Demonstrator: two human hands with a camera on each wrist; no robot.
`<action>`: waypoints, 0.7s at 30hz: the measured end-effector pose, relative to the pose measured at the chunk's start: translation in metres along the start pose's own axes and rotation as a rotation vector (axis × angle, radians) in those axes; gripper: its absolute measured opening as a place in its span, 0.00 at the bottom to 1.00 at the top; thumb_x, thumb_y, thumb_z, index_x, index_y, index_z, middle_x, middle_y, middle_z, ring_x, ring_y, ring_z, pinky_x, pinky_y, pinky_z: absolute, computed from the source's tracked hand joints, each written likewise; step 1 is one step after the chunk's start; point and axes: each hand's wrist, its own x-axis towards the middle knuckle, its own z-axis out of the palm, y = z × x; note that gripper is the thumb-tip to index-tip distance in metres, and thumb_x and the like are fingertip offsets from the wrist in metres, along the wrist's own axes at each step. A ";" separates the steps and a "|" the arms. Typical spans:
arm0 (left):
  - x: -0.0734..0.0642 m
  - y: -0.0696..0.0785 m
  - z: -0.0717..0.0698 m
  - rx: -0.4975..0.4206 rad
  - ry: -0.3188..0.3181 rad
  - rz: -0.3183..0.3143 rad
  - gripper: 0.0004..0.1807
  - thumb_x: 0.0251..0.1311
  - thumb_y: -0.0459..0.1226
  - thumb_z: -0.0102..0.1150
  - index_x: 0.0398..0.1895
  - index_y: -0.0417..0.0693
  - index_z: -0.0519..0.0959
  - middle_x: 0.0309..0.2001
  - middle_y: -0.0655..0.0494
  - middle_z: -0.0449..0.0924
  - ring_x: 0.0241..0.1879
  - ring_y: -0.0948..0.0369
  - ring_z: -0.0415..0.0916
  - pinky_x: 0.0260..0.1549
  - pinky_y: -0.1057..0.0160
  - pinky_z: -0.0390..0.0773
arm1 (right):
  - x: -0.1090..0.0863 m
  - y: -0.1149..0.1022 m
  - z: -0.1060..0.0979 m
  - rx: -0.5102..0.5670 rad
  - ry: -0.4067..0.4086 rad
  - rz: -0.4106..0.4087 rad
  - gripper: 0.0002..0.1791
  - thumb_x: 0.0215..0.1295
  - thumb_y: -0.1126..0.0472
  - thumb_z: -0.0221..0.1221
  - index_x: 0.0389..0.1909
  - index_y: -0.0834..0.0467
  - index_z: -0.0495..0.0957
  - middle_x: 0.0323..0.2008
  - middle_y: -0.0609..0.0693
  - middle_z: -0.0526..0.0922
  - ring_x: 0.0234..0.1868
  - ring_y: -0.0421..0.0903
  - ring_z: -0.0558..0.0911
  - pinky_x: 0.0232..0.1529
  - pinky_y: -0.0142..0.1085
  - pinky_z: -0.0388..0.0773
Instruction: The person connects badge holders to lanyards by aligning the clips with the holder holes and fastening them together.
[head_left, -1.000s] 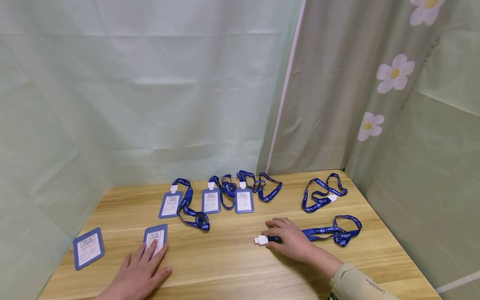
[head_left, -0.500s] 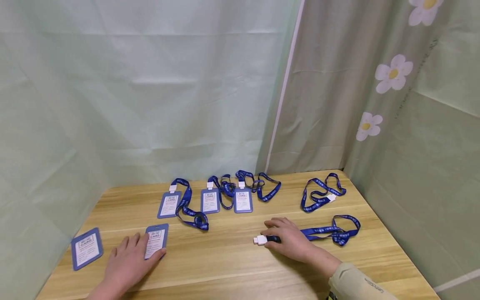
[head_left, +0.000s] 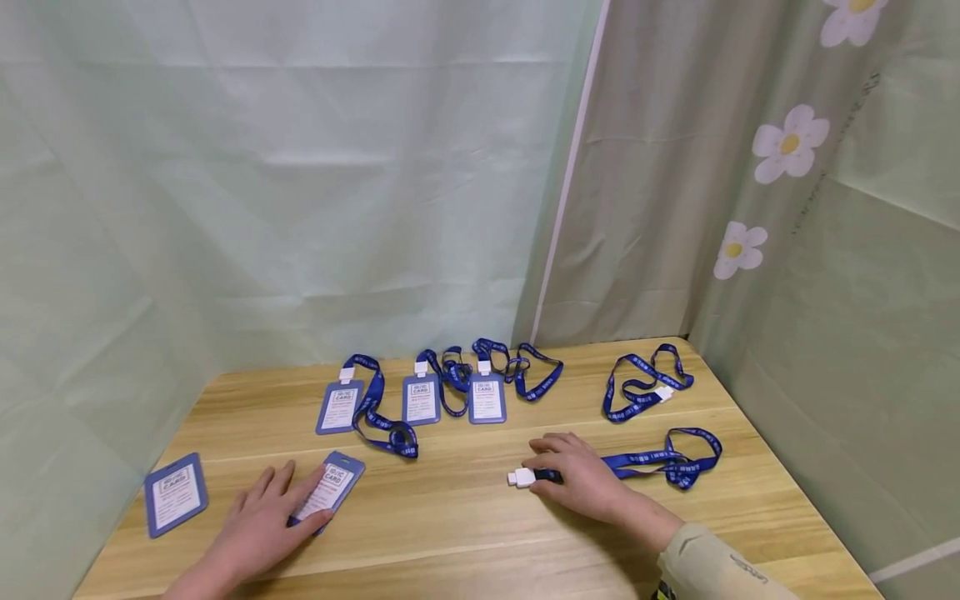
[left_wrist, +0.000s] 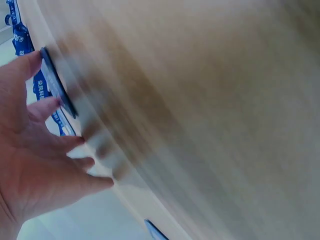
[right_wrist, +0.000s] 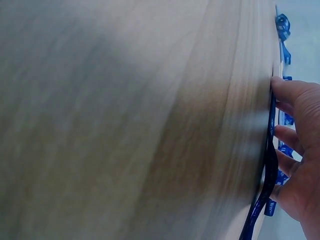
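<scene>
My left hand (head_left: 258,525) pinches a blue-framed ID card holder (head_left: 343,477) by its long edges, thumb on the right side and index finger on the left. The holder leans turned clockwise on the table, with no lanyard on it. In the left wrist view, the holder (left_wrist: 57,85) is seen edge-on between thumb and index finger, the other fingers spread. My right hand (head_left: 576,475) holds a blue lanyard (head_left: 637,461) just behind its white clip (head_left: 522,477), which points left. The lanyard's loop trails right across the table; in the right wrist view, its strap (right_wrist: 270,165) runs along under the fingers.
A loose card holder (head_left: 176,494) lies at the far left of the wooden table (head_left: 450,533). Along the back lie three holders with lanyards attached, one of them a holder (head_left: 422,400) in the middle. Another lanyard (head_left: 637,387) lies back right. Curtains enclose the table.
My left fingers have shifted from lying over the holder to gripping its edges, and the holder has moved slightly right and turned clockwise. The right hand stays in place.
</scene>
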 end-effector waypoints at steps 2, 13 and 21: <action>-0.001 0.000 0.000 -0.010 0.015 0.029 0.42 0.66 0.66 0.54 0.75 0.52 0.70 0.73 0.22 0.54 0.70 0.21 0.46 0.59 0.17 0.48 | 0.000 0.000 0.000 0.001 0.000 0.000 0.20 0.67 0.49 0.68 0.58 0.48 0.85 0.65 0.52 0.78 0.69 0.57 0.71 0.70 0.57 0.65; -0.004 -0.002 0.003 -0.041 0.039 0.107 0.48 0.62 0.64 0.62 0.75 0.41 0.67 0.73 0.26 0.59 0.70 0.25 0.53 0.61 0.20 0.52 | 0.000 0.001 0.001 -0.011 -0.006 0.003 0.20 0.67 0.48 0.68 0.59 0.46 0.85 0.66 0.51 0.77 0.70 0.55 0.70 0.70 0.56 0.65; -0.010 -0.009 0.005 -0.049 0.049 0.084 0.45 0.60 0.68 0.60 0.70 0.46 0.74 0.72 0.26 0.61 0.69 0.26 0.54 0.60 0.20 0.53 | -0.001 0.000 0.000 0.010 0.001 0.011 0.23 0.67 0.48 0.68 0.61 0.48 0.83 0.66 0.53 0.77 0.70 0.58 0.70 0.71 0.59 0.61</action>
